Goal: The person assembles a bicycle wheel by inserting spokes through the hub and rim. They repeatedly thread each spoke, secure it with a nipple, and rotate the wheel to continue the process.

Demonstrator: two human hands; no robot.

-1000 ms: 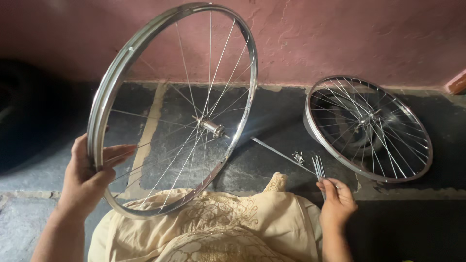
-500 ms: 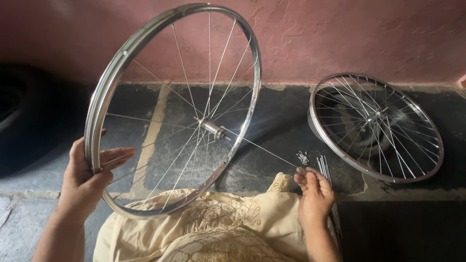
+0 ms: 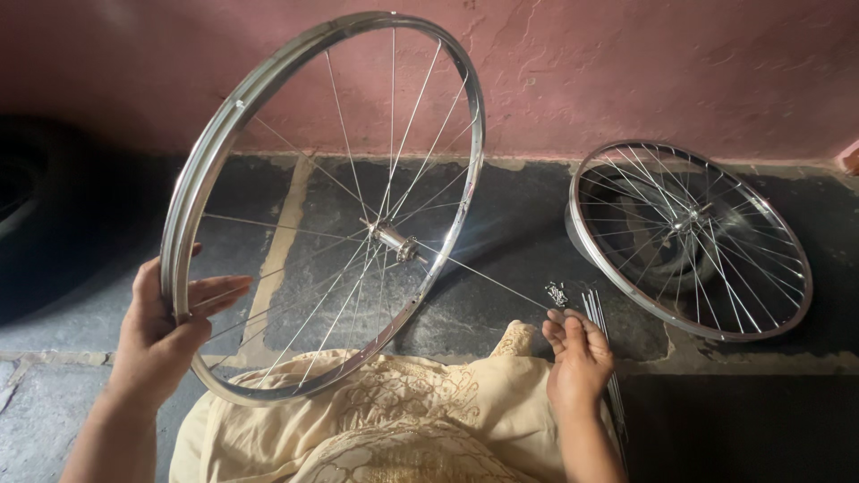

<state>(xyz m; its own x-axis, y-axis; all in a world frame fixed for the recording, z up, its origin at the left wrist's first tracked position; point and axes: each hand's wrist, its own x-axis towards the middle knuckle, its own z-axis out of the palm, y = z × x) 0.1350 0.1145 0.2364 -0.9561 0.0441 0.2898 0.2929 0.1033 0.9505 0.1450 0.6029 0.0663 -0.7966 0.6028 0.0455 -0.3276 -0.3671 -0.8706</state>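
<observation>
My left hand (image 3: 165,331) grips the lower left rim of a shiny bicycle wheel (image 3: 192,192), thumb behind, fingers spread across the rim. The wheel stands tilted, its bottom resting on my cream embroidered lap (image 3: 403,420). From its hub (image 3: 394,240) a loose spoke (image 3: 492,282) runs down to the right. My right hand (image 3: 580,358) pinches that spoke's outer end with curled fingertips. A bundle of spare spokes (image 3: 593,304) lies on the floor beside and under this hand, next to a small heap of metal nipples (image 3: 557,292).
A second spoked wheel (image 3: 693,217) lies flat on the dark stone floor at the right, close to the pink wall (image 3: 626,72). A black tyre (image 3: 27,224) sits in shadow at the far left.
My right hand has moved left from the spoke bundle to the end of the loose spoke. The left hand and wheel have stayed nearly still.
</observation>
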